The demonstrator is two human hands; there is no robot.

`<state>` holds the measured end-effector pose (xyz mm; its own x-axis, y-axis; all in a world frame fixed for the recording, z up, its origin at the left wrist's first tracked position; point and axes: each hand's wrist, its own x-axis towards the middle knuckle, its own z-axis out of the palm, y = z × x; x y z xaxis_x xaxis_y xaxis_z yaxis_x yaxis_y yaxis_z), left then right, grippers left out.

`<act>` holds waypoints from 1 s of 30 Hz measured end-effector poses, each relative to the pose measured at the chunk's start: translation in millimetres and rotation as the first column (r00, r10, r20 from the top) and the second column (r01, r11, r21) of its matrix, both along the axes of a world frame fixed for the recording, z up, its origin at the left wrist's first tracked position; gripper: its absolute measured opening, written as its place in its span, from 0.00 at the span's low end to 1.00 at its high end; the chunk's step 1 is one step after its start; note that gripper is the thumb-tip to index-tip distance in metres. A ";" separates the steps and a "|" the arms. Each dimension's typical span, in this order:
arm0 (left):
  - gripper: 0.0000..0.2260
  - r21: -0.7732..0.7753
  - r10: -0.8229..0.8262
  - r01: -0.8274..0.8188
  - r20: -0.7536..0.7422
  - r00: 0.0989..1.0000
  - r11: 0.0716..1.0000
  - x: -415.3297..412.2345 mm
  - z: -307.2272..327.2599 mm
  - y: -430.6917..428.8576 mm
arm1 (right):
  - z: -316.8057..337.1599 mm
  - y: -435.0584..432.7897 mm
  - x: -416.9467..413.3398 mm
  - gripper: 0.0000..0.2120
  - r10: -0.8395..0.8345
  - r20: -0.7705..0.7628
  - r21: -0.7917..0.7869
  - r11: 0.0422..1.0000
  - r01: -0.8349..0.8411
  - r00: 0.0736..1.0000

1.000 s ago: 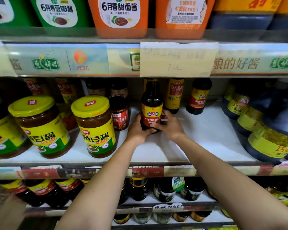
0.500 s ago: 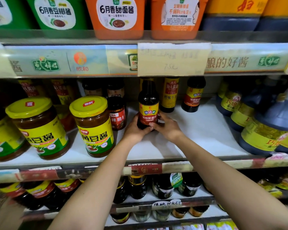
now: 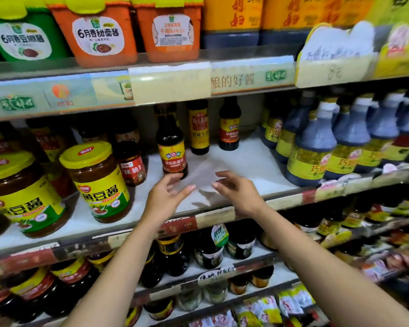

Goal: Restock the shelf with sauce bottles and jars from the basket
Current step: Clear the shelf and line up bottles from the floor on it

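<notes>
A dark sauce bottle (image 3: 172,147) with a red and yellow label stands upright on the white middle shelf (image 3: 243,166). My left hand (image 3: 167,199) hovers just below and in front of it, fingers loosely spread, holding nothing. At the same height to the right is my right hand (image 3: 236,192), also relaxed and empty, apart from the bottle. Two more dark bottles (image 3: 229,128) stand behind at the shelf's back. The basket is out of view.
Yellow-lidded bean paste jars (image 3: 97,182) and a small chili jar (image 3: 131,164) stand left of the bottle. Large soy sauce jugs (image 3: 314,147) fill the right side. Tubs sit on the shelf above, small jars and packets on the shelves below.
Both hands have let go of the sauce bottle and drawn back toward me. The bottle now stands alone on the shelf. The camera has shifted right.
</notes>
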<state>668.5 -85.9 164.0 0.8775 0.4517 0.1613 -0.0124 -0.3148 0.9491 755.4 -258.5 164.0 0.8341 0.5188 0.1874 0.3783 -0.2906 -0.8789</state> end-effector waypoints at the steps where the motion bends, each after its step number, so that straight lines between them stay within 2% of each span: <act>1: 0.14 -0.005 -0.027 0.027 0.025 0.999 1.000 -2.3 4.4 -10.3 | -0.6 -11.3 -3.4 0.18 -0.021 0.013 0.004 1.000 0.021 1.000; 7: 0.11 -0.066 -0.194 0.206 0.152 0.969 0.976 0.0 19.5 -93.7 | -6.2 -94.6 -21.1 0.13 -0.126 0.003 0.098 0.987 0.125 0.992; 9: 0.11 -0.089 -0.258 0.271 0.137 0.957 0.959 4.7 15.1 -126.4 | -12.6 -129.5 -25.8 0.12 -0.178 -0.003 0.085 0.980 0.177 0.984; 16: 0.10 -0.175 -0.460 0.454 0.009 0.888 0.874 17.4 -30.2 -239.4 | -57.9 -245.0 -49.4 0.12 -0.352 -0.169 0.072 0.927 0.368 0.920; 21: 0.08 -0.189 -0.599 0.579 -0.070 0.798 0.793 30.2 -64.3 -312.2 | -91.1 -320.8 -73.4 0.13 -0.466 -0.268 0.048 0.868 0.494 0.843; 30: 0.09 -0.278 -0.756 0.703 -0.222 0.615 0.654 46.4 -131.0 -407.1 | -135.2 -409.9 -111.3 0.11 -0.673 -0.421 -0.025 0.678 0.735 0.608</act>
<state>714.9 -493.0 33.0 0.9151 -0.3658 -0.1698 0.1086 -0.1822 0.9773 644.0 -668.4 28.8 0.9445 -0.2651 -0.1942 -0.2493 -0.1930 -0.9490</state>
